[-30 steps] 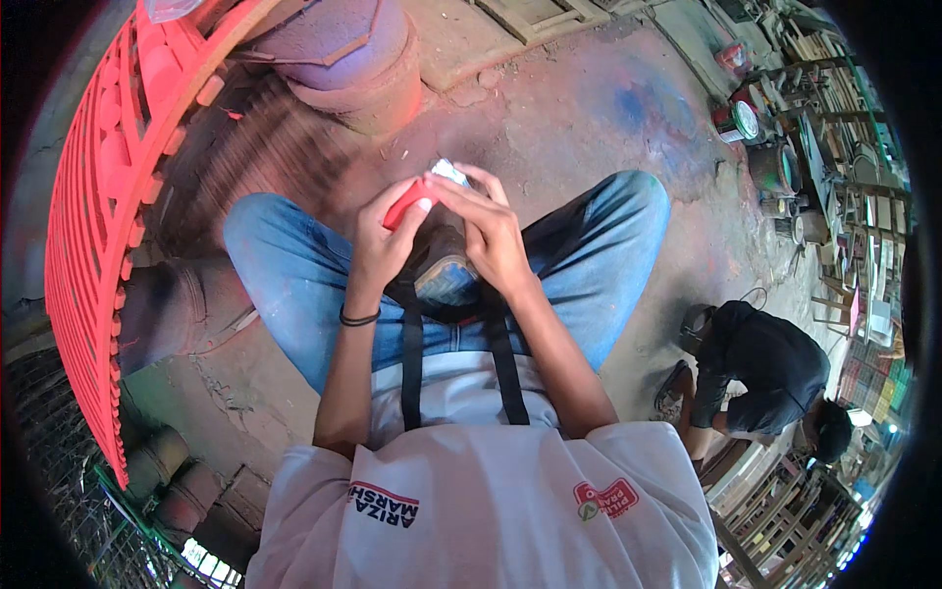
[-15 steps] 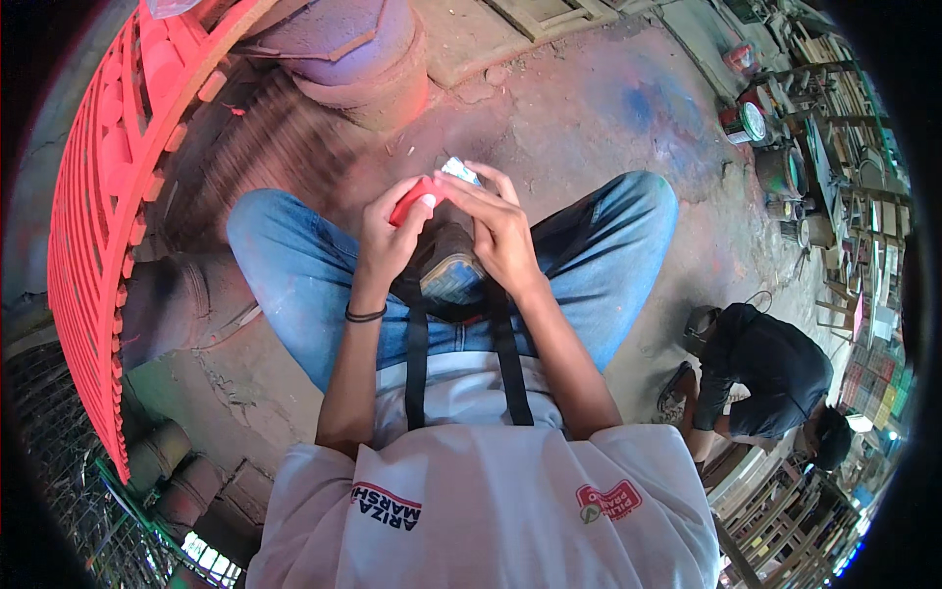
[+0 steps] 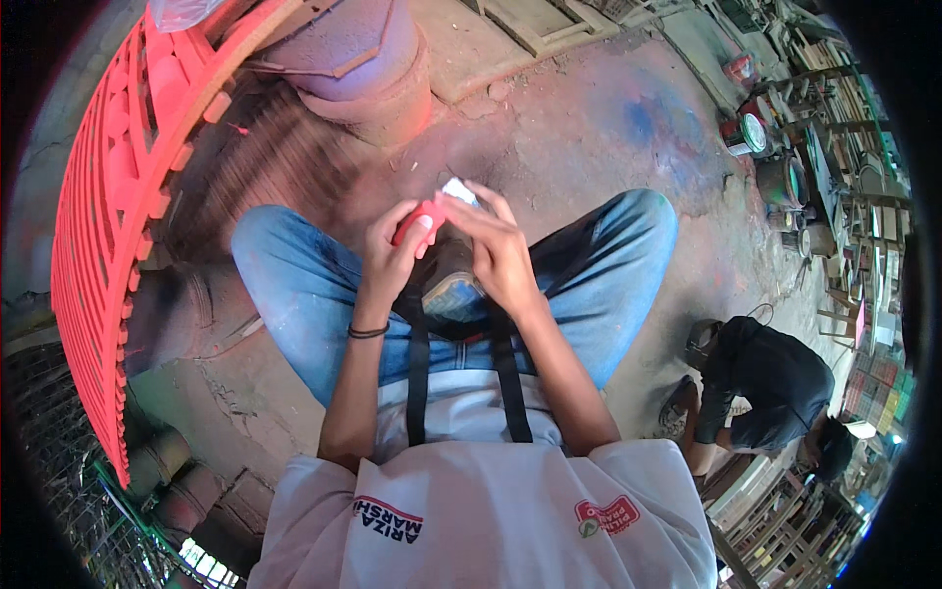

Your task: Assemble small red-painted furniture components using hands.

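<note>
My left hand is closed around a small, bright red, rounded object, its thumb lying along the near side. The exact kind of that object cannot be made out. Close against it, my right hand reaches over with its index finger touching the red object's right end. A small shiny white piece, like a folded sheet or packet, shows between the right hand's fingers. Both hands are held above my lap, between my bent knees; my right thumb is mostly hidden.
A large red slatted wooden piece curves along the left. Ahead stands a dusty round drum-like container. To the right are paint cans, stacked wood and a crouching person in dark clothes. Coloured paint stains mark the concrete floor.
Both hands and the red object sit slightly lower in the picture, as does the whole scene. The right index finger has shifted slightly along the red object. Both grips stay the same.
</note>
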The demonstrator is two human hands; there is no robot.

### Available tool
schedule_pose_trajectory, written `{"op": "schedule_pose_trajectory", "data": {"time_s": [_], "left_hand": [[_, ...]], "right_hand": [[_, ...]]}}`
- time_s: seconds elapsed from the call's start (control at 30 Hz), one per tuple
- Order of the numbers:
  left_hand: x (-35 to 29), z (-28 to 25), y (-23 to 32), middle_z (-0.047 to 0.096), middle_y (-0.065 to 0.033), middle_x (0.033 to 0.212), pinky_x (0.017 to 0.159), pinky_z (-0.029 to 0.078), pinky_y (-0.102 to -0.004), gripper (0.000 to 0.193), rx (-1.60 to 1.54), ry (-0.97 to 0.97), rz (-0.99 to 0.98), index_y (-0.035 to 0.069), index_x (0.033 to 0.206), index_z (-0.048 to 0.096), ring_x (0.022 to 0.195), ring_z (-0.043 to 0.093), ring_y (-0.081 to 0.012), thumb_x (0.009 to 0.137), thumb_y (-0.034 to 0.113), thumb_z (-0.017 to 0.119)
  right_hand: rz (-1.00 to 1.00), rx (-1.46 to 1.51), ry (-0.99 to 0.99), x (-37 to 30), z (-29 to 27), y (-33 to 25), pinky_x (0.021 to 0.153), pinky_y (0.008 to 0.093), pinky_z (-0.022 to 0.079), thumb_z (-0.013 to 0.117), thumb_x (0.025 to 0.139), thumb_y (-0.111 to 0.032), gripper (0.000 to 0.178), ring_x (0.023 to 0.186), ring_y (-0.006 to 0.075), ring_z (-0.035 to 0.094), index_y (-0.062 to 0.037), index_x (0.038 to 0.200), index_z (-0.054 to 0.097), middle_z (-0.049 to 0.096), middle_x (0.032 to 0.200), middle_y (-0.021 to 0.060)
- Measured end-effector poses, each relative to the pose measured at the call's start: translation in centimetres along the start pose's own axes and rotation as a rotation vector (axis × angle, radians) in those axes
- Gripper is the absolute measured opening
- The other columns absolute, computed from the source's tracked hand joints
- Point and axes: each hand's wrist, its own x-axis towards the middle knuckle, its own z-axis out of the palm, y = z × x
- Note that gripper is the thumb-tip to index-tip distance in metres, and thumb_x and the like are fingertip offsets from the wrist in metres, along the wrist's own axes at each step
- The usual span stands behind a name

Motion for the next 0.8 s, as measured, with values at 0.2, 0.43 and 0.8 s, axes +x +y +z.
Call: {"op": "schedule_pose_trajectory", "data": {"time_s": [0.2, 0.43, 0.8], "left_hand": [[0.0, -0.2, 0.7, 0.056, -0.0073, 0.078, 0.054, 0.038, -0.0215, 0.029, -0.271, -0.026, -0.047, -0.002, 0.097, 0.055, 0.063, 0.050, -0.0099, 0.092, 0.026, 0.052], [0.0, -0.6, 1.1, 0.059, -0.0119, 0.080, 0.049, 0.037, -0.0210, 0.020, -0.435, -0.134, -0.055, -0.001, 0.102, 0.053, 0.058, 0.049, -0.0099, 0.093, 0.018, 0.051], [-0.3, -1.1, -0.3, 0.057, -0.0124, 0.071, 0.037, 0.029, -0.0182, 0.015, -0.482, -0.060, -0.120, 0.002, 0.089, 0.050, 0.047, 0.044, -0.0080, 0.092, 0.017, 0.049]], "right_hand": [[0.098, 0.146, 0.002, 0.0, -0.2, -0.1, 0.097, 0.0359, 0.044, 0.046, 0.070, 0.015, 0.055, 0.111, 0.0295, 0.059, -0.0041, 0.118, 0.064, 0.061, 0.125, 0.0128], [0.071, 0.151, 0.059, 0.1, -0.8, -1.6, 0.090, 0.0350, 0.046, 0.050, 0.072, 0.011, 0.050, 0.095, 0.0297, 0.058, -0.0078, 0.116, 0.067, 0.060, 0.129, 0.0106], [0.008, 0.086, -0.089, 0.4, -0.5, -2.0, 0.093, 0.0334, 0.041, 0.046, 0.076, 0.014, 0.052, 0.106, 0.0289, 0.058, -0.0052, 0.120, 0.063, 0.059, 0.130, 0.0101]]}}
